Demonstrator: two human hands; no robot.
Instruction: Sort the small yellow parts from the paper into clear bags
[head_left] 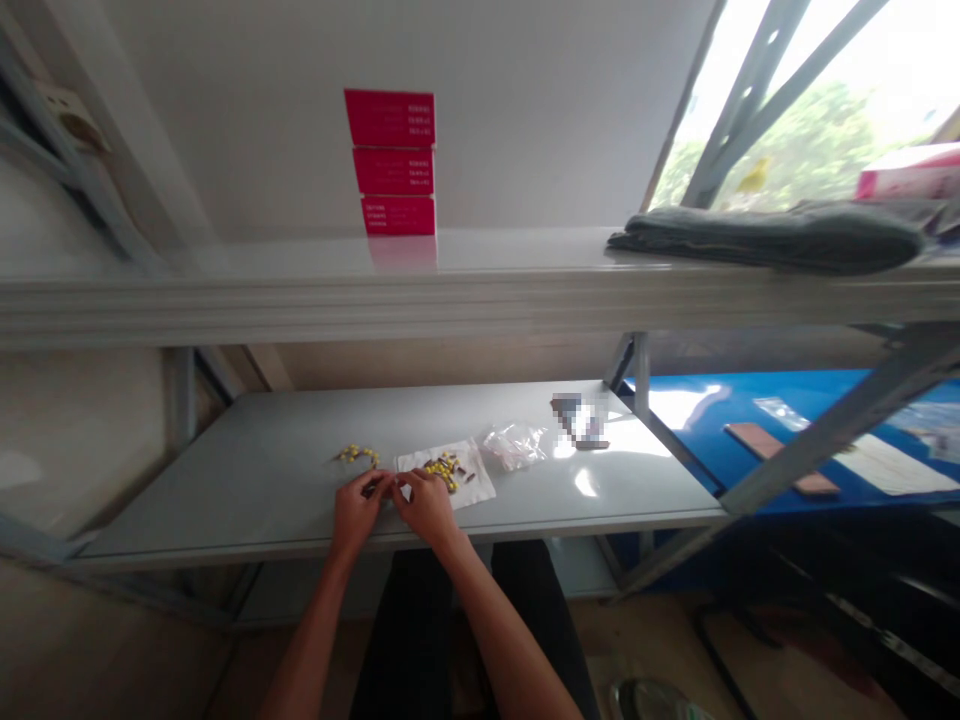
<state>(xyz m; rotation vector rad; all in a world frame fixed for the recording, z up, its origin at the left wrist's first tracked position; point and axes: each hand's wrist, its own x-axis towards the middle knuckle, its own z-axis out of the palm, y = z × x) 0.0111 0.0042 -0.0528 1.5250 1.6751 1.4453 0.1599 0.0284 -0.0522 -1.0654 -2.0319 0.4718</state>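
Note:
Over the grey shelf, near its front edge, my left hand (360,508) and my right hand (426,505) meet with fingertips pinched together. Whatever lies between the fingers is too small or too hidden to make out. Just right of my right hand, a white sheet or flat bag (480,487) bears a pile of small yellow-and-brown pieces (448,470). A smaller group of similar yellow pieces (360,455) lies on the bare shelf beyond my left hand.
A crumpled clear plastic bag (514,444) lies right of the sheet, with a partly blurred flat object (580,420) beyond. Above runs an upper shelf (300,300) with stacked red boxes (397,165) and folded grey cloth (765,240). A metal post (810,440) borders a blue table (690,410).

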